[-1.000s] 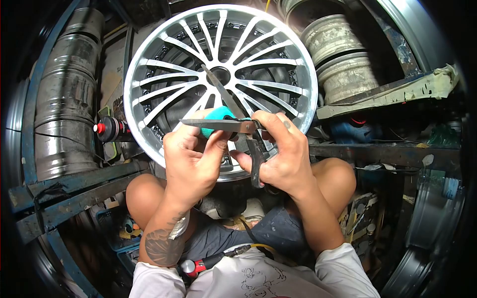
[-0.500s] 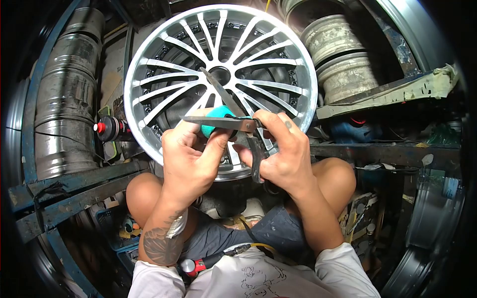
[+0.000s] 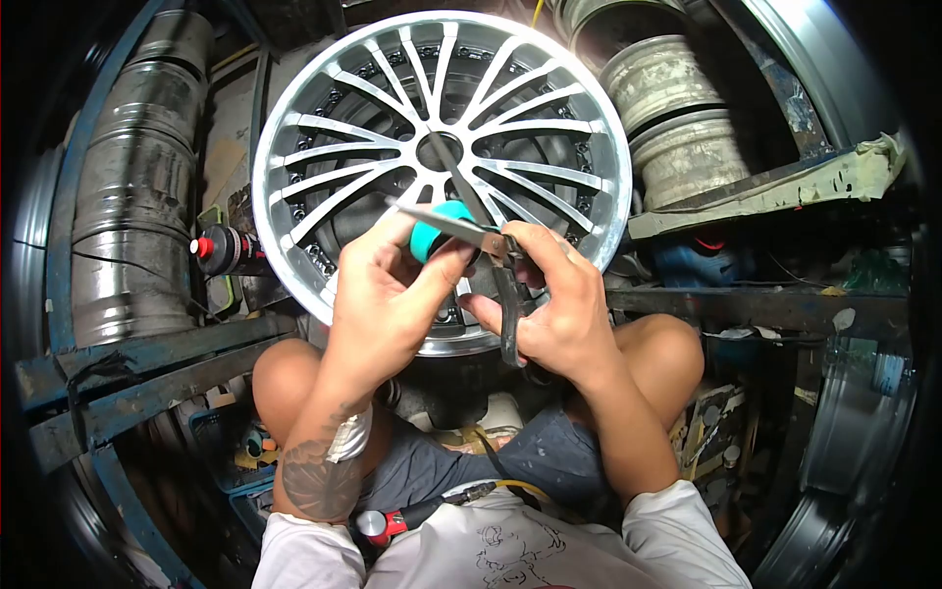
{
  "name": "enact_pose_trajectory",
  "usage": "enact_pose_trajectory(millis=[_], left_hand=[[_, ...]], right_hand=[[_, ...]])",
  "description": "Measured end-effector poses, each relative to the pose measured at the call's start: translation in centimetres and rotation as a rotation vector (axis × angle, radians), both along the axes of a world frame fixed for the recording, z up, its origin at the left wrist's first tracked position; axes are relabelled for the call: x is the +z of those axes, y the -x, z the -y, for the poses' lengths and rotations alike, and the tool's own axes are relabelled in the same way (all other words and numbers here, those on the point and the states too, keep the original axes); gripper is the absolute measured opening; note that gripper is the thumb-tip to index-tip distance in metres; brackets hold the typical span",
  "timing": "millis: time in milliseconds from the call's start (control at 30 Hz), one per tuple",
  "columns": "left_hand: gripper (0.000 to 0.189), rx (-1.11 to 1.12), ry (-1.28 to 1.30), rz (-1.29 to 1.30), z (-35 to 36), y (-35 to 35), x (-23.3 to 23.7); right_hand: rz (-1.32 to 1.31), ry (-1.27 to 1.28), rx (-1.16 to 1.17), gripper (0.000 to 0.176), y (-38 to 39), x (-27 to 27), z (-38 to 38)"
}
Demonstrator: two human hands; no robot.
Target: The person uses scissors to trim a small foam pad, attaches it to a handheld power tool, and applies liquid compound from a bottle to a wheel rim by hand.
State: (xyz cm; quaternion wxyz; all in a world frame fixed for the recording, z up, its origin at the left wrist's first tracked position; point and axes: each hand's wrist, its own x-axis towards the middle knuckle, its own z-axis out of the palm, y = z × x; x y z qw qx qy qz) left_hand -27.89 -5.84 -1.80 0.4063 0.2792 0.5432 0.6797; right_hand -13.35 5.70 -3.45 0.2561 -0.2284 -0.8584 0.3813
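My left hand (image 3: 385, 299) pinches a small teal foam pad (image 3: 429, 238) with a dark part at its right side. In my right hand (image 3: 567, 312) is a pair of scissors (image 3: 507, 304) with black handles. The blades are spread, one lying across the pad and the other pointing up beyond it. Both hands are close together over the near side of a silver multi-spoke wheel rim (image 3: 620, 187), which lies in front of my knees.
Metal drums (image 3: 132, 206) stand stacked at the left beside a black bottle with a red cap (image 3: 228, 249). Worn wheel barrels (image 3: 682, 157) are stacked at the upper right. A red-and-black air tool (image 3: 394, 522) rests on my lap, and a metal frame (image 3: 756, 302) runs along the right.
Both hands are still together; the left has shifted slightly right with the pad. The scissors have tilted, so the blade across the pad now slopes up to the left.
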Motion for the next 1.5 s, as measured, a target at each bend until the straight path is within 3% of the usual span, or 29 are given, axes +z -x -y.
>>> enact_pose_trajectory(millis=[100, 400, 533, 633, 833, 933, 1233, 1500], left_hand=[[0.023, 0.064, -0.067, 0.159, -1.1, -0.7, 0.2], [0.018, 0.161, -0.02, 0.109, -1.6, -1.5, -1.3], [0.019, 0.127, 0.024, 0.056, -1.5, -1.3, -0.9], [0.019, 0.093, 0.058, 0.041, -1.3, -1.0, -0.8], [0.018, 0.078, 0.058, 0.119, -1.4, -1.4, 0.1], [0.017, 0.073, 0.047, 0.136, -1.2, -1.0, -0.3], [0.018, 0.036, 0.134, 0.1, -0.6, -0.4, 0.1], [0.025, -0.034, 0.042, 0.104, -0.5, 0.0, -0.2]], right_hand=[[0.046, 0.195, 0.0, 0.054, 0.0, 0.5, 0.6], [-0.017, 0.528, 0.014, 0.049, 0.2, 0.0, 1.5], [0.005, 0.478, 0.026, 0.051, 0.1, 0.3, 1.2], [0.019, 0.221, -0.024, 0.054, 0.0, -0.1, 0.7], [0.015, 0.215, -0.006, 0.054, -0.1, -0.3, 0.4], [0.134, 0.268, -0.015, 0.054, -0.2, 0.4, 0.4], [0.04, -0.052, -0.07, 0.047, 0.2, 0.2, 0.1], [0.121, 0.198, -0.048, 0.048, -0.1, 0.6, 0.1]])
